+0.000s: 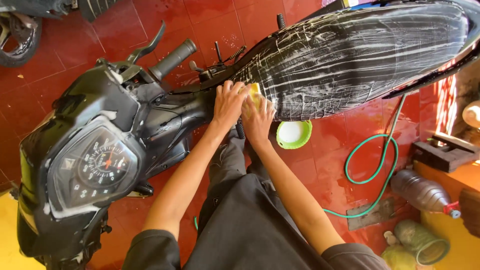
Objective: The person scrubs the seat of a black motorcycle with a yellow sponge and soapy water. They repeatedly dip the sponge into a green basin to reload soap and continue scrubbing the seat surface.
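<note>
Head view looks straight down on a black motorcycle (165,115) parked on a red tiled floor (330,165). Both hands meet at the front edge of the seat (350,60), which is streaked with white soap lather. The left hand (229,102) lies with fingers spread flat on the bodywork, apparently to brace. The right hand (257,120) has its fingers curled around a yellow sponge (254,95), pressing it against the seat's front corner. A green bowl (294,134) of white suds sits on the floor directly below the seat, within easy reach for re-wetting. A green hose (372,165) loops across the tiles beside a plastic bottle (422,192). The instrument cluster (95,167) carries foam patches.
</note>
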